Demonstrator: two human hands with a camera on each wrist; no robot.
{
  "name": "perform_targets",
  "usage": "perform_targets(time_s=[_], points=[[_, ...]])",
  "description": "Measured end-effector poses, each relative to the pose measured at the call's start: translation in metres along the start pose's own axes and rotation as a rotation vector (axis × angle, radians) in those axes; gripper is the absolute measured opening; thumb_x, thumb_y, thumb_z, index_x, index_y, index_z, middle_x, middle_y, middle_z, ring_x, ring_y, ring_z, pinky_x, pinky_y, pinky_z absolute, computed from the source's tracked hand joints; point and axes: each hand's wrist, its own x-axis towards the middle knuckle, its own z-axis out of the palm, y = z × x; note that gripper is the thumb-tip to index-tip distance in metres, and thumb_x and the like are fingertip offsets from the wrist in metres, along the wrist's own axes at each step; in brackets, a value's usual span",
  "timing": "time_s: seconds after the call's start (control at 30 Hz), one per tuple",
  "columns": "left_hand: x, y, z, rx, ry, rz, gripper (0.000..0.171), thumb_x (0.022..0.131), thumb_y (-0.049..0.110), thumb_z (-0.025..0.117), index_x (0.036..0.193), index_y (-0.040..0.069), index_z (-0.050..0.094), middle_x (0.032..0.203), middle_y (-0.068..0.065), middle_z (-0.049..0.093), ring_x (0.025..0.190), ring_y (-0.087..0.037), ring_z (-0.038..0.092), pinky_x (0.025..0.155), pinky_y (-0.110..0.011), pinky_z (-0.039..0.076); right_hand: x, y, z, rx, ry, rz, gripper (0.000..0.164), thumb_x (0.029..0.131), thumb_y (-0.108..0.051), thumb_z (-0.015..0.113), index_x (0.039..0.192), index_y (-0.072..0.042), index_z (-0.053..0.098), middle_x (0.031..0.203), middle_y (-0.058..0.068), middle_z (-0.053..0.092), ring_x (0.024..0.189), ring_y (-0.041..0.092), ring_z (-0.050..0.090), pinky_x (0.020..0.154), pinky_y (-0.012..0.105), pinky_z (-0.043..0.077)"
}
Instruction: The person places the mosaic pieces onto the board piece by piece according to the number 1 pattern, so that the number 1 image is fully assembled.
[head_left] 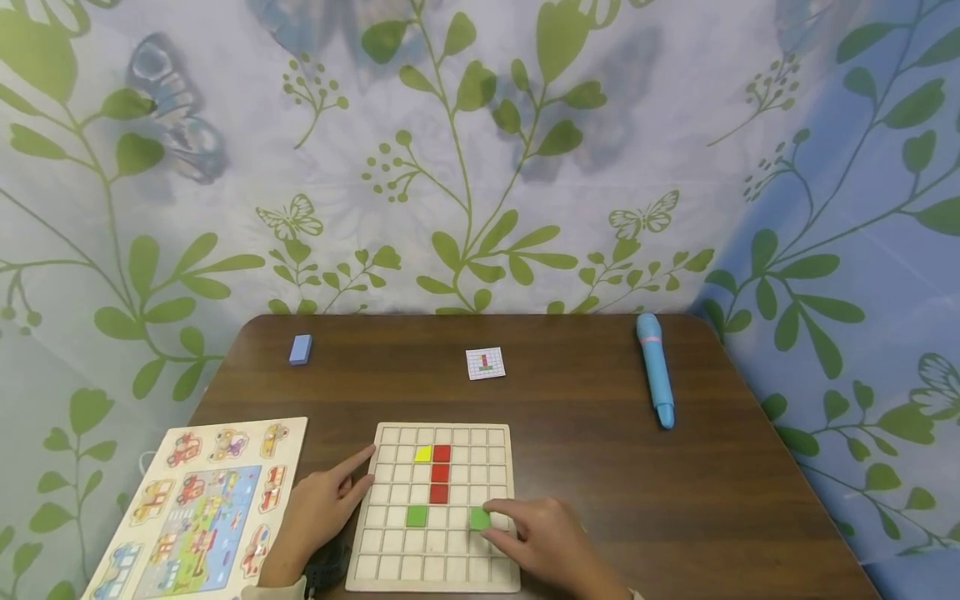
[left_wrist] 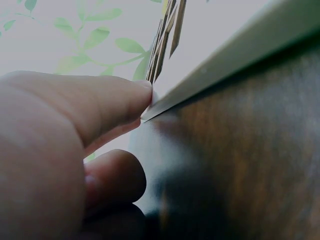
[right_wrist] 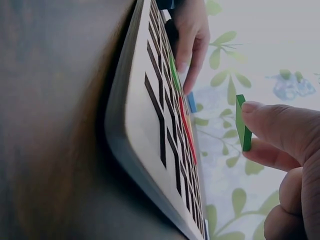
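Above the right side of a wooden grid board (head_left: 386,577), my right hand (head_left: 551,537) pinches a green square tile (head_left: 478,519) between thumb and index finger. The right wrist view shows that tile (right_wrist: 241,125) on edge, apart from the board. My left hand (head_left: 318,504) touches the board's left edge with extended fingertips (left_wrist: 142,95). Set in the grid are a yellow piece (head_left: 423,453) with a slanted side, a column of red squares (head_left: 440,473) to its right, and another green square (head_left: 416,516) lower left.
A vehicle picture puzzle (head_left: 161,450) lies left of the board. Along the back of the brown table (head_left: 585,400) are a small blue block (head_left: 300,349), a card printed with a coloured grid pattern (head_left: 486,363) and a blue microphone-shaped object (head_left: 656,367). Patterned curtains (head_left: 480,167) stand behind.
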Motion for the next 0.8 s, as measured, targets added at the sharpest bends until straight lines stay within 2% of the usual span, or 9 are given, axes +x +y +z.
perform_targets(time_s=[0.33, 0.57, 0.8], points=[[0.001, 0.0, 0.0, 0.011, -0.057, -0.059, 0.045, 0.097, 0.035, 0.072, 0.141, 0.028, 0.065, 0.053, 0.015, 0.032, 0.047, -0.002, 0.019, 0.047, -0.023, 0.021, 0.012, -0.003, 0.011, -0.056, 0.057, -0.102, 0.023, 0.085, -0.035, 0.084, 0.104, -0.023, 0.08, 0.058, -0.025, 0.021, 0.055, -0.011, 0.01, 0.048, 0.008, 0.019], [0.001, -0.002, 0.002, 0.004, -0.031, -0.023, 0.044, 0.097, 0.034, 0.073, 0.14, 0.027, 0.066, 0.052, 0.017, 0.029, 0.047, -0.001, 0.016, 0.046, -0.023, 0.02, 0.019, -0.008, 0.016, -0.064, 0.019, -0.106, 0.022, 0.088, -0.037, 0.082, 0.104, -0.022, 0.08, 0.052, -0.024, 0.027, 0.054, -0.01, 0.009, 0.048, 0.008, 0.021], [0.002, -0.004, 0.003, 0.008, -0.047, -0.04, 0.044, 0.098, 0.035, 0.072, 0.141, 0.028, 0.065, 0.053, 0.016, 0.031, 0.047, -0.002, 0.018, 0.047, -0.023, 0.02, 0.024, -0.012, 0.025, -0.065, 0.009, -0.105, 0.023, 0.086, -0.036, 0.083, 0.104, -0.023, 0.08, 0.049, -0.022, 0.038, 0.053, -0.01, 0.013, 0.051, 0.007, 0.027]])
